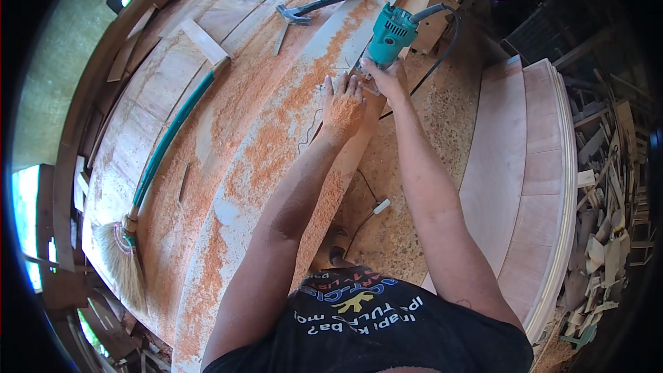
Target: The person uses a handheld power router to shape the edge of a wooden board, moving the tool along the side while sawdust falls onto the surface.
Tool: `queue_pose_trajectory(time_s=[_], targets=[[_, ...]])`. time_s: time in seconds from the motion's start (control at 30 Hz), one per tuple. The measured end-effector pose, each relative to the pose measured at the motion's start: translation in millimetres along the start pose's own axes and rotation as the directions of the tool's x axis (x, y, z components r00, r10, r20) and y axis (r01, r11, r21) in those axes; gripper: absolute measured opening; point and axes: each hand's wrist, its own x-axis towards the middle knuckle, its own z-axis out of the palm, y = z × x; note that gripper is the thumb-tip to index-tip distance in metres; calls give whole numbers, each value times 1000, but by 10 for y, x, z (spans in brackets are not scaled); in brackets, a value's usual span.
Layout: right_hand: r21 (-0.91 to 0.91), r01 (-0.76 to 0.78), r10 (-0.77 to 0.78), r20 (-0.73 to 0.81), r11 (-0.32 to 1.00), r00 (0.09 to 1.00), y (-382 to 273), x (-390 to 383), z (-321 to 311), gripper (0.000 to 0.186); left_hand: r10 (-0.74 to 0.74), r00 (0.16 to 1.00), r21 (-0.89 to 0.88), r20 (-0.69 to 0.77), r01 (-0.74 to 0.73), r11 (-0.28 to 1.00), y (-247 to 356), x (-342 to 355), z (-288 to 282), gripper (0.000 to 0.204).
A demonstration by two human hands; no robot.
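Note:
A teal trim router point(391, 36) stands at the edge of a long pale board point(238, 211), its cord running off the top. My right hand point(387, 77) is wrapped around the router's lower part, close to its clear base. Just left of it, my left hand point(343, 109) lies flat on the board, fingers stretched forward and slightly apart, its back dusted with orange sawdust. The fingertips are near the router's base; whether they touch it I cannot tell. The router's bit is hidden. A thin curved line runs on the board beside my left wrist.
A claw hammer point(324, 5) lies beyond my hands. On the left rests a soft broom point(123, 262) with a green handle point(173, 128). Wood strips point(204, 41) lie about. A black cord point(436, 62) hangs at the right, near a curved wooden panel point(542, 186) and scrap wood point(604, 255).

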Motion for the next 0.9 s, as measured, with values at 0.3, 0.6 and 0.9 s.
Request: queue_pose_trajectory(time_s=[0.3, 0.6, 0.9], targets=[[-7, 65, -66, -61, 998, 996, 40, 126, -72, 60, 17, 1000, -29, -1, -17, 999, 13, 127, 64, 48], [134, -33, 41, -53, 990, 998, -30, 169, -96, 43, 28, 999, -31, -40, -29, 999, 14, 206, 123, 46], [115, 43, -40, -27, 992, 999, 77, 370, -172, 62, 37, 998, -15, -58, -38, 999, 9, 336, 202, 45]])
